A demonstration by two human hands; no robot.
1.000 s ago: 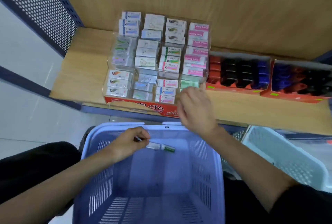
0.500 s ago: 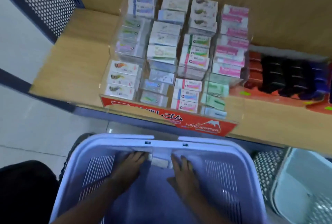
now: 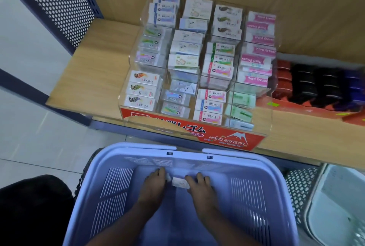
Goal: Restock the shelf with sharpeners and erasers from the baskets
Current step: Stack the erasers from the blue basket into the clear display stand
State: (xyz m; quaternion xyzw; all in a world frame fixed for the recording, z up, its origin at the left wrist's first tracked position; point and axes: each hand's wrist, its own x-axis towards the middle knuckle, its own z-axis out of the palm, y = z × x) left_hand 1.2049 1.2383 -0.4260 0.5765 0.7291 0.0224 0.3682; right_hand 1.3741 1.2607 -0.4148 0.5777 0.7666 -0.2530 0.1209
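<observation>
Left hand (image 3: 153, 188): down inside the blue basket (image 3: 118, 186), at its far wall, fingers bent to the floor. A white scrap shows at the thumb; gripping or just touching, cannot tell.
Eraser packet (image 3: 179, 182): small and white, on the basket floor against the far wall, between the two hands. Probably slid there as a straggler.
Right hand (image 3: 199, 186): just right of the packet, curled fingertips at its right end. Pinching or only nudging, cannot tell. Both hands are likely in to trap the packet against the wall so it can be lifted.
Shelf (image 3: 88, 79): wooden board just beyond the basket's far rim. The basket sits tight below it, so reaches stay short.
Rack (image 3: 233, 139): clear stepped display past the far rim, with a red front label. Erasers (image 3: 212, 107) lie flat in columns sorted by design, stepped so every label shows.
Sharpeners (image 3: 308, 85): red, black and blue rows in an orange tray (image 3: 286, 105), beyond the basket's far right corner, just beside the rack.
White basket (image 3: 335, 186): near the blue basket's right side; contents unclear.
Next: lift the packet and match it to its column.
</observation>
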